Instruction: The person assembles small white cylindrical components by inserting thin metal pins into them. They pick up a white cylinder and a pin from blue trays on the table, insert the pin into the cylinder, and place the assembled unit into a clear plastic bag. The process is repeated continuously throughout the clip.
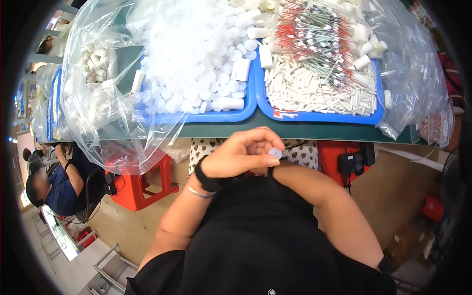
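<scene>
Left hand (243, 153) pinches a small white disc (275, 154) just off the worktop's edge

Thumb and forefinger are closed on the translucent disc, with the other fingers curled in toward the palm. The disc sits at the fingertips, in front of the person's body and on the near side of the dark green worktop (236, 130). A black band (206, 181) and a pale bracelet (200, 192) circle the left wrist. From the other side, the right forearm (309, 184) reaches in to the same spot; the right hand (258, 171) is mostly hidden behind the left, so how far open it is, or what it may hold, I cannot tell.

Two blue trays stand side by side on the worktop. The left tray (221, 117) carries a heap of similar translucent discs with a few white cylinders among them. The right tray (319, 118) holds many thin white tubes (314, 98), with a bundle of red-tipped wire pieces (314, 39) lying on top. Clear plastic bags flank them, the left bag (125, 147) hanging over the near edge, the right bag (410, 83) bunched beside its tray. Lower left, a red stool (132, 191) stands on the floor, and beyond it sits a co-worker (64, 187) in dark blue
</scene>
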{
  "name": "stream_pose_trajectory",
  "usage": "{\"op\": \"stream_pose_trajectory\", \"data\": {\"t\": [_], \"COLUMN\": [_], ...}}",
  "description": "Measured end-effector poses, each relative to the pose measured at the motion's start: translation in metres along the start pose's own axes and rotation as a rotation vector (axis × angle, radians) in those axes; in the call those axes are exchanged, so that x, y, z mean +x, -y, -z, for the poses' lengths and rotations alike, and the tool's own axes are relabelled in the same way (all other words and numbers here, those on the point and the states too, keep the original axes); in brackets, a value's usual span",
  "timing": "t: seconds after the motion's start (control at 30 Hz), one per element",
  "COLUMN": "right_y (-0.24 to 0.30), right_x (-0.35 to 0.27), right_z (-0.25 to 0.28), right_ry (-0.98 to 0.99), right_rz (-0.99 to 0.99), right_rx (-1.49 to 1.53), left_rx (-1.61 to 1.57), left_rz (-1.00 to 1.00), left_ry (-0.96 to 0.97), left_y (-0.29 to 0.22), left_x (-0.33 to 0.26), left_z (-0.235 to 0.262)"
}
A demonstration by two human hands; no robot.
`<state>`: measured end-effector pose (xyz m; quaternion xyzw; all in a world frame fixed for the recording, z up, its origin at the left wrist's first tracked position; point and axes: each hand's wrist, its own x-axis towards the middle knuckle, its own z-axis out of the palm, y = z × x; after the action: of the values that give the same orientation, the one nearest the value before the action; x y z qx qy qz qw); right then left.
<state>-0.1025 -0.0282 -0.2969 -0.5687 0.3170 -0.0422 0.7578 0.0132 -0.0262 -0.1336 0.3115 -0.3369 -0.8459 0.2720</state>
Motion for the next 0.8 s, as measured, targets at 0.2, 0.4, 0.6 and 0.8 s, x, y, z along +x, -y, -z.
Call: {"op": "stream_pose_trajectory", "data": {"t": [0.2,0.4,0.6,0.8], "right_y": [-0.047,-0.062,-0.042,-0.044], "right_x": [0.043,0.047,0.031,0.024], "right_z": [0.005,0.011,0.018,0.011], "right_ry": [-0.031,0.112,0.235,0.286], "right_rz": [-0.224,-0.325,-0.384,-0.352], "right_rx": [-0.393,-0.521,-0.591,-0.694], "left_rx": [0.119,0.194,0.008,-0.035], "left_rz": [-0.068,-0.182,-0.171,-0.245], "left_ry": [0.149,0.276,0.319,0.249], "left_y": [0.009,-0.01,-0.033,-0.012], "left_x": [0.014,0.013,0.029,0.029], "left_z": [0.016,0.011,-0.005,-0.015]}}
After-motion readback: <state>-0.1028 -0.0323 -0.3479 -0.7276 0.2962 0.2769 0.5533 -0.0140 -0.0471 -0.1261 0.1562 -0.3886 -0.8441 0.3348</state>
